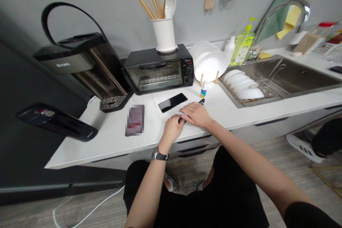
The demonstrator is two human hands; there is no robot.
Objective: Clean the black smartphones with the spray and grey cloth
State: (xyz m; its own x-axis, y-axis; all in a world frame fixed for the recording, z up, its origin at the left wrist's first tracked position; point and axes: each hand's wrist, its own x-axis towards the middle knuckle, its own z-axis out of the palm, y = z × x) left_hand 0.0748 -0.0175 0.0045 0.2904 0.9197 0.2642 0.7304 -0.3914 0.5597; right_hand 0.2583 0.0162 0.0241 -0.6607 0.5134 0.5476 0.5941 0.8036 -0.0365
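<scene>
Both my hands rest on the white countertop [112,131] near its front edge. My left hand [172,128], with a watch on its wrist, is closed around the near end of a thin dark object [202,102]. My right hand [196,113] lies over the same object with its fingers curled, and only the object's far tip shows past my fingers. A black phone [172,102] lies flat just beyond my hands. A small white bottle with a blue label [204,88] stands to the right of the phone.
A black toaster oven [159,69] stands at the back with a white utensil holder [164,34] on top. A black appliance [80,60] is at the left. White plates [211,64] sit in a rack beside the sink [288,74]. A blurred card [135,119] lies left of my hands.
</scene>
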